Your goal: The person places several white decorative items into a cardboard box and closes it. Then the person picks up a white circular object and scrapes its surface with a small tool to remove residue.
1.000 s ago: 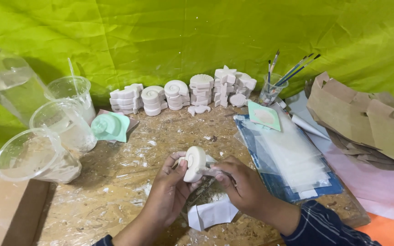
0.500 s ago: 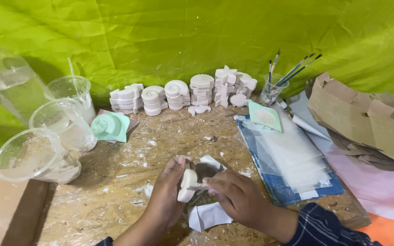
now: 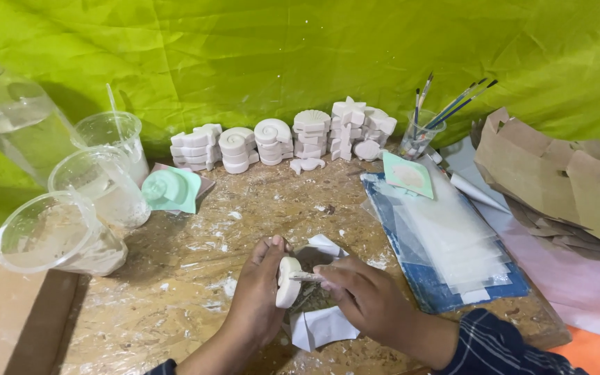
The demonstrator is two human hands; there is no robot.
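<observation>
We hold a white plaster cast on edge in our left hand, the fingers closed around its rim, low over the table. Our right hand pinches a thin tool, its tip touching the cast's edge. Beneath both hands lies a scrap of white paper strewn with dust. Rows of finished casts stand at the back against the green cloth. Three plastic cups sit to the left, brushes in a jar and clear sheets to the right.
</observation>
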